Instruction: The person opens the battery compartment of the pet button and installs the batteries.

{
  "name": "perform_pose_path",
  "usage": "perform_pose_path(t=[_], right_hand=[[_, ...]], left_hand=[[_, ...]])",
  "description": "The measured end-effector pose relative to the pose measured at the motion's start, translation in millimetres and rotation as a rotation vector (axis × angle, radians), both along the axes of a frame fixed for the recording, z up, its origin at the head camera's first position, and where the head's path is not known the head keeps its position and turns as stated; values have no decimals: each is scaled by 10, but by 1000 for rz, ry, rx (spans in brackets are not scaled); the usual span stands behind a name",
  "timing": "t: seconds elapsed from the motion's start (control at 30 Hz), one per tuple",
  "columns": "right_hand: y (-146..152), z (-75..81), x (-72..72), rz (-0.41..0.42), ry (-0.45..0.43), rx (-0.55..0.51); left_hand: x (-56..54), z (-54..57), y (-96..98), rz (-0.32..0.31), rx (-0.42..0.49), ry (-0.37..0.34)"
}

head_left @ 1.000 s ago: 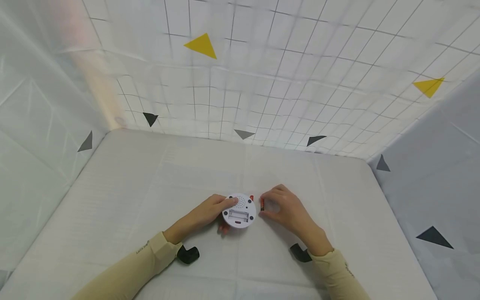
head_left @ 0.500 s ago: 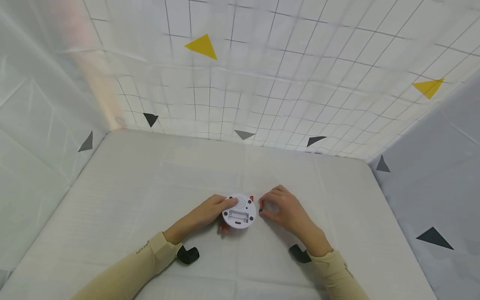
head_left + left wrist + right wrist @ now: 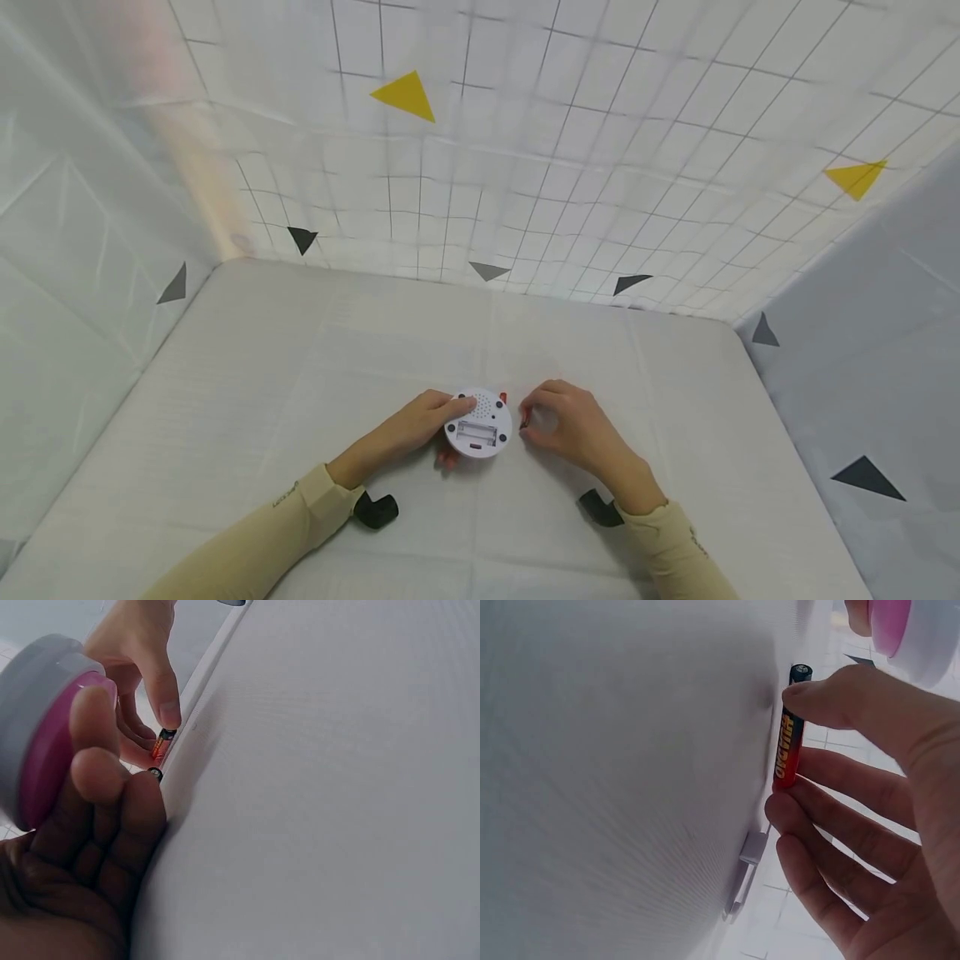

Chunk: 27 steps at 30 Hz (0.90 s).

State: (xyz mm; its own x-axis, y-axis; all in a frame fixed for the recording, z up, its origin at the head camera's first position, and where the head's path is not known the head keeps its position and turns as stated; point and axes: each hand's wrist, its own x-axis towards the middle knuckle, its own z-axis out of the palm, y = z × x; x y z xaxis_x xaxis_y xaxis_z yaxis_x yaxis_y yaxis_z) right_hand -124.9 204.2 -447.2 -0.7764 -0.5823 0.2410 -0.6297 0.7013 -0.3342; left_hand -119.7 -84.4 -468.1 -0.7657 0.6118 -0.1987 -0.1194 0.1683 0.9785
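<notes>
My left hand (image 3: 431,417) holds a round white device (image 3: 491,406), thumb on top beside its speaker holes and fingers underneath. The device's underside faces up, showing an uncovered battery compartment (image 3: 477,433) and dark round feet; its other side is pink in the left wrist view. Just right of it, my right hand (image 3: 573,421) pinches a red and black battery (image 3: 789,746) between thumb and fingertips, close over the table. A second red battery (image 3: 503,397) pokes out behind the device's right edge, mostly hidden; its end (image 3: 155,773) shows past my left fingers in the left wrist view.
A white cloth covers the table (image 3: 390,333), with sheeted walls on the sides and a gridded back wall (image 3: 525,167). In the right wrist view, a small pale plastic piece (image 3: 754,847) lies beyond my right fingers. Black wrist mounts (image 3: 377,510) sit by both cuffs.
My right hand has shifted slightly toward me, and the battery in its fingers has tilted. The left hand and the device have stayed in place.
</notes>
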Motion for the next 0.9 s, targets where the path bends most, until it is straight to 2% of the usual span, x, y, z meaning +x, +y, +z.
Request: perform_pose_path(t=[0.3,0.73,0.9], right_hand=[[19,92,32,-14,-18,-57],[-12,243,89,93,12,-249],[-57,324,140,112,7,-288]], left_hand=[[4,-3,5,2,3,-5],[-1,-30,1,-4,11,8],[2,-18,0,0,5,3]])
